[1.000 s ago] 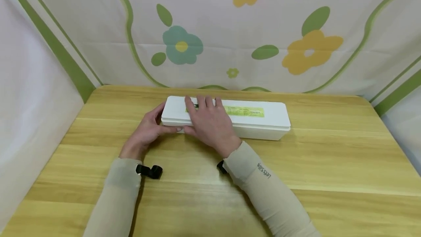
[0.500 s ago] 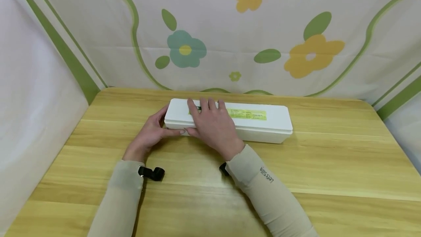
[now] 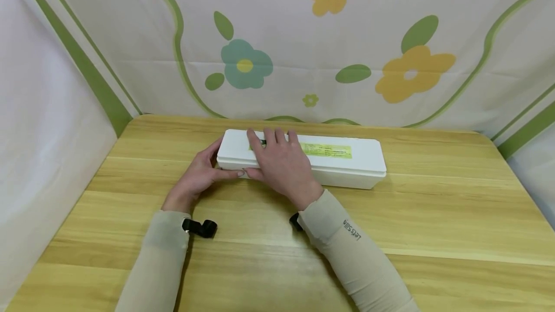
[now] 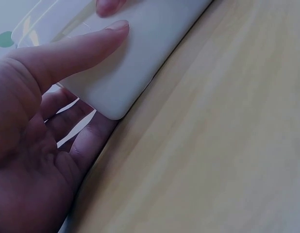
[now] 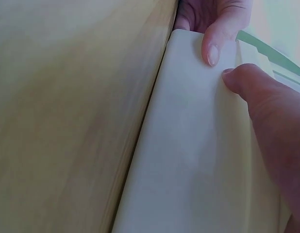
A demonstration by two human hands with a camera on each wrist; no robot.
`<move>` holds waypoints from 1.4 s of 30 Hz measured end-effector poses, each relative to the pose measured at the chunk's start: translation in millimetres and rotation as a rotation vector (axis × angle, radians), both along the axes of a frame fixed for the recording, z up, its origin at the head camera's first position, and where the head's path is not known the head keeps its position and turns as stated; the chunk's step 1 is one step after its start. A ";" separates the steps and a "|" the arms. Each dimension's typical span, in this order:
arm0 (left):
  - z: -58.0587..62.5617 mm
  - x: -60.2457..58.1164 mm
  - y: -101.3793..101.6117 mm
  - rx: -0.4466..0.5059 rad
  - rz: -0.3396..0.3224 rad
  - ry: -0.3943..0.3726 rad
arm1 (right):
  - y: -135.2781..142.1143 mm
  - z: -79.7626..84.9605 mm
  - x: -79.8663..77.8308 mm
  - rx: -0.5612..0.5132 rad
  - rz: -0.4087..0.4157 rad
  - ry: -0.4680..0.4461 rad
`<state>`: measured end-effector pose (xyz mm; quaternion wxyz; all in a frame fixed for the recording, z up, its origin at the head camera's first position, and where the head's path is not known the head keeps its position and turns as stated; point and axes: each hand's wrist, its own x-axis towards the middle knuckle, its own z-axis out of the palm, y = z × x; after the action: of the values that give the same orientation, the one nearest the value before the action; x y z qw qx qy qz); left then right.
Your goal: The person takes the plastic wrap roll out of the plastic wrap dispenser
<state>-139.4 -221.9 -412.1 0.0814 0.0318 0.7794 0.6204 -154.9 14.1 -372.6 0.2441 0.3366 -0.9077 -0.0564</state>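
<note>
A long white box [image 3: 364, 155] with a fitted lid and a yellow-green label [image 3: 330, 150] lies on the wooden table. At its left end, my left hand [image 3: 195, 177] grips it, the thumb along the front wall and the other fingers round the end. My right hand [image 3: 286, 165] spans the lid left of centre, covering part of the label. Its fingertips reach towards the far edge, while the thumb [image 5: 254, 85] presses the front side just below the lid's edge. In the right wrist view both thumb tips are close together on the box's side wall.
Behind the table [image 3: 442, 206] hangs a white cloth [image 3: 286, 47] printed with flowers and green lines, and more cloth flanks both sides. The box lies near the table's back edge. A black strap mount [image 3: 201, 227] sits on the left wrist.
Since the first frame the head view has shifted a little, so everything appears slightly lower and further right. Both hands keep their places on the box.
</note>
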 end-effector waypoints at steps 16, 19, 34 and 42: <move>2.9 0.3 -1.9 -0.010 -0.009 0.011 | -6.4 0.4 1.7 -0.014 -0.026 0.009; 2.2 -0.9 -2.4 -0.006 -0.011 0.017 | -7.2 0.8 1.9 -0.013 -0.033 0.017; -3.5 -2.2 0.5 -0.003 -0.016 0.023 | -2.7 0.1 1.5 0.016 -0.043 0.001; -4.4 -1.6 -0.5 -0.026 0.000 0.012 | -3.2 1.2 0.8 -0.019 -0.032 -0.026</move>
<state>-141.0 -222.4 -416.5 0.0770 0.0347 0.7877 0.6102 -154.1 10.9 -371.4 0.2343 0.3203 -0.9167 -0.0474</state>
